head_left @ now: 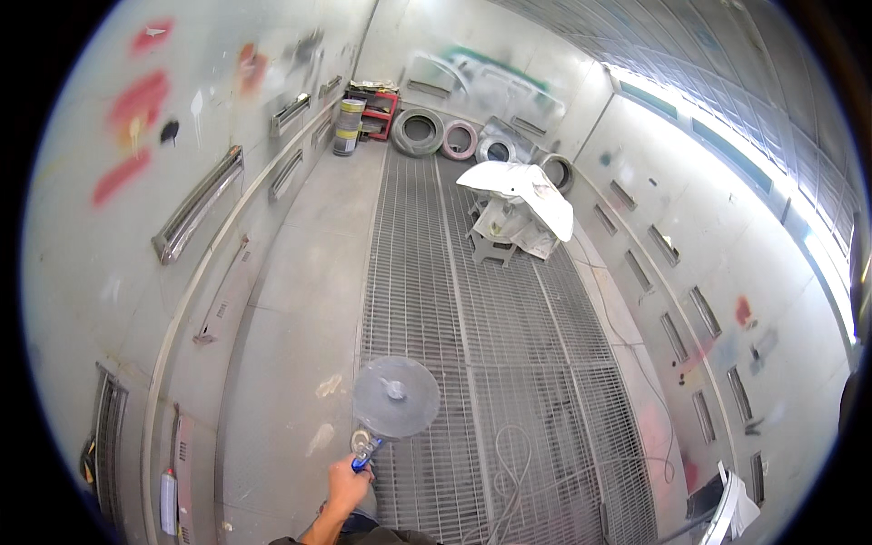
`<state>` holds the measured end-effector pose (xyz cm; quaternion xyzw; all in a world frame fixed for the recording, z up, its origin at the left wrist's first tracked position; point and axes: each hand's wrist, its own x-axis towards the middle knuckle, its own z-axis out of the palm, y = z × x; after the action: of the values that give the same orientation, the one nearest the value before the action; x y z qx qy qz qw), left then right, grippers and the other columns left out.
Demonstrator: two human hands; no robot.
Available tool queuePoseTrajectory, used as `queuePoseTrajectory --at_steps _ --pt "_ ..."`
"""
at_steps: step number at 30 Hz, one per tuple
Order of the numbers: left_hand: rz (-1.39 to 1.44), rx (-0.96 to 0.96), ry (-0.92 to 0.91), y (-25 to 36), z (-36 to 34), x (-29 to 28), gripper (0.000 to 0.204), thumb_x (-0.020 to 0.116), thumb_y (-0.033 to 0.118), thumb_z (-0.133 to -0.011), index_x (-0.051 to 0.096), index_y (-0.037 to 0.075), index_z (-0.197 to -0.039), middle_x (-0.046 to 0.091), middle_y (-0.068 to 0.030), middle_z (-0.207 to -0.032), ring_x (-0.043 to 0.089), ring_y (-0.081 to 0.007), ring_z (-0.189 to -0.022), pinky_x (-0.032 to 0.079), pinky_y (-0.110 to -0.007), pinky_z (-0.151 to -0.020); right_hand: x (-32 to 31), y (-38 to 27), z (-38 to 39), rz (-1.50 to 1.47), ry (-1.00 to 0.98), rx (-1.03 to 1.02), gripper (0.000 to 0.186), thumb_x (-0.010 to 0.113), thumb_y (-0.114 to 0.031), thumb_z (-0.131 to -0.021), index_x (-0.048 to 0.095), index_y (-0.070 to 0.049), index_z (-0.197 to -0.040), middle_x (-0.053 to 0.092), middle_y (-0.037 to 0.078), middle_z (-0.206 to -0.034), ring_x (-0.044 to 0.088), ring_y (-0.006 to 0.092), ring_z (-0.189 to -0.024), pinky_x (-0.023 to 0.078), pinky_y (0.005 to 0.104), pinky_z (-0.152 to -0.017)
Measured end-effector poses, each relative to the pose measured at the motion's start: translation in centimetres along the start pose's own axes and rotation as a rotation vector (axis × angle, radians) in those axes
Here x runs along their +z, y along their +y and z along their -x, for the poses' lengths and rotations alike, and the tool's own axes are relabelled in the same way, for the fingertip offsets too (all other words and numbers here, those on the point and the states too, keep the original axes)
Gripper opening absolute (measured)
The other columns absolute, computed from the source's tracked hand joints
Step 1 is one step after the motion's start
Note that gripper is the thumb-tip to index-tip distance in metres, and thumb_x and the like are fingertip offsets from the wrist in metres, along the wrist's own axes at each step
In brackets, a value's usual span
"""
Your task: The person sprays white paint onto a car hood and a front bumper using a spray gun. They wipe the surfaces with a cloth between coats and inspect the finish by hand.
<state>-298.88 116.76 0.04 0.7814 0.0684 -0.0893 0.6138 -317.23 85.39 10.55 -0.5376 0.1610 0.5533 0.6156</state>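
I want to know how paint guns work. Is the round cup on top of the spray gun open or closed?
Closed. A grey lid covers the cup on the spray gun, which the hand holds upright over the grated floor.

Two stacked round cans (347,126) with yellow label bands stand on the floor at the far left wall.

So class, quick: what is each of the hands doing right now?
Left hand: not in view.
Right hand: closed around the handle of a spray gun, its grey cup lid facing the camera.
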Motion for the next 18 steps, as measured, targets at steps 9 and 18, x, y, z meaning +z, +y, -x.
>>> queuePoseTrajectory --at_steps 9,18 --pt "-0.083 -0.025 -0.092 6.3 -19.0 4.7 0.008 0.060 0.007 -0.070 0.066 0.006 -0.076 0.067 -0.0111 -0.068 0.066 -0.0314 -0.068 0.050 -0.040 -0.066 -10.3 -22.9 2.4 0.419 0.092 -0.105 0.049 0.058 -0.032 -0.096 0.053 0.002 -0.131 0.065 0.007 -0.116 0.059 0.0143 -0.100 0.048 0.0320 -0.085" --pt "-0.016 -0.032 -0.074 12.3 -35.6 6.4 0.006 0.059 0.005 -0.072 0.064 0.005 -0.076 0.067 -0.0100 -0.067 0.067 -0.0257 -0.067 0.051 -0.035 -0.065 -23.6 -33.5 -9.1 0.284 0.054 -0.151 0.041 0.056 -0.027 -0.095 0.056 0.001 -0.126 0.064 0.009 -0.116 0.058 0.0157 -0.103 0.048 0.0339 -0.086"
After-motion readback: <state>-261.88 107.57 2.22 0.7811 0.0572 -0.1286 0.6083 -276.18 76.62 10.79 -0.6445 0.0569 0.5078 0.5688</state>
